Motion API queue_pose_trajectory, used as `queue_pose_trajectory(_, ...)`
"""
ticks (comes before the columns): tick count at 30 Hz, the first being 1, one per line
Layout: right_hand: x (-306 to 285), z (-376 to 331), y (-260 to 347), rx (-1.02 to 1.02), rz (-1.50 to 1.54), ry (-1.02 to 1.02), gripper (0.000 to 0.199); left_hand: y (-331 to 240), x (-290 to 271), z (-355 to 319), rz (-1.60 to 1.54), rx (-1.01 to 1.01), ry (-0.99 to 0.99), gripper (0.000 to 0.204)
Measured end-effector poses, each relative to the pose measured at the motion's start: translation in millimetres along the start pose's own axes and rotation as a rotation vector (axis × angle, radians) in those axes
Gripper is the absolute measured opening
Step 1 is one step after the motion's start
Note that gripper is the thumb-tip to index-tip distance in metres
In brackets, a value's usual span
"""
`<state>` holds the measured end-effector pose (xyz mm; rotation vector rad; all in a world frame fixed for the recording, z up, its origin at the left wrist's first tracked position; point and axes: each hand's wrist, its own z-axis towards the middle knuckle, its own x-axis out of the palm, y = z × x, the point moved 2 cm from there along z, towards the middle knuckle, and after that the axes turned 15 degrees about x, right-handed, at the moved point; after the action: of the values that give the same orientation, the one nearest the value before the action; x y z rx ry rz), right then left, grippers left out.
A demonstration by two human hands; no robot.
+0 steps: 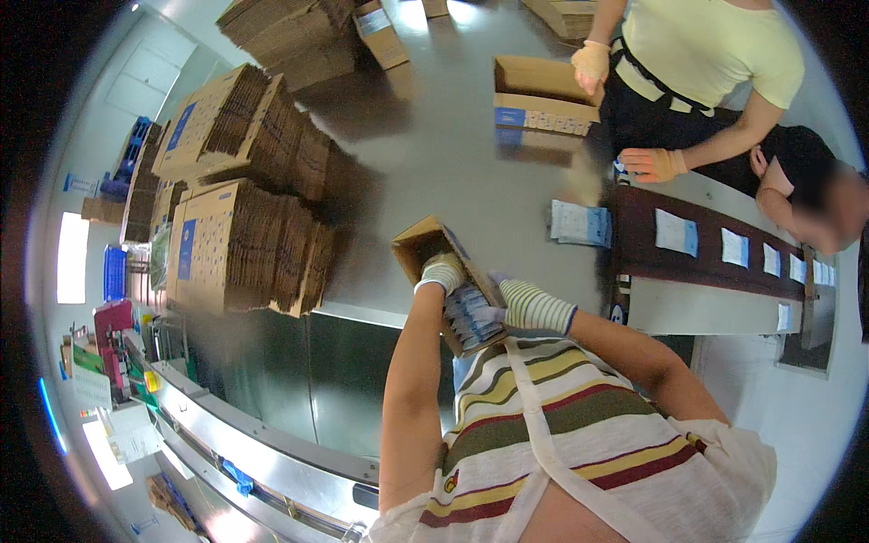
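A small open cardboard carton [419, 237] stands at a slant right in front of my body, on the edge of the metal table. Blue-and-white packets [469, 319] are lined up in a row inside its near part. My left hand [442, 274], in a white knit glove, reaches down into the carton by the packets, and its fingertips are hidden. At the carton's right wall is my right hand [536, 306], in a striped glove, its fingers curled over the wall's edge. Right of it on the table lies a small stack of white-and-blue packets [579, 223].
Tall stacks of flattened cartons [244, 244] fill the left. A conveyor belt [711, 267] carries packets [676, 233] at the right. A co-worker's gloved hand [654, 165] is beside it; the other rests on an open carton [546, 95] at the far side. Another person stands behind the belt.
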<state>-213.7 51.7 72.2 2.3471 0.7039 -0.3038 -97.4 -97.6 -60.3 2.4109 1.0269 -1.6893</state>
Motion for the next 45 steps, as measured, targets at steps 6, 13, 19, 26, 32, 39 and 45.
queue_pose_trajectory(6, 56, 50, -45, -0.122, -0.047, -0.105, 0.088, -25, -36, -4, -0.315, 0.086, 0.095, 0.040)
queue_pose_trajectory(13, -27, 19, -59, -0.242, 0.235, -0.205, 0.074, -85, -33, -70, 0.050, 0.045, -0.117, 0.042)
queue_pose_trajectory(19, -136, 8, -159, 0.122, -0.434, -0.682, 0.030, -78, -9, -87, 0.138, 0.152, -0.416, 0.043)
queue_pose_trajectory(26, -204, -30, -253, 0.501, -0.537, -0.655, 0.038, -81, -11, -85, 0.138, 0.179, -0.376, 0.046)
queue_pose_trajectory(32, -186, 1, -212, 0.297, -0.475, -0.646, 0.047, -76, -3, -79, 0.153, 0.153, -0.332, 0.056)
queue_pose_trajectory(39, -177, 119, -214, 0.200, -0.576, -0.340, 0.034, -75, -2, -73, 0.132, 0.144, -0.303, 0.053)
queue_pose_trajectory(45, -93, 71, -113, 0.204, -0.799, -0.370, 0.055, -70, 5, -78, 0.142, 0.141, -0.390, 0.048)
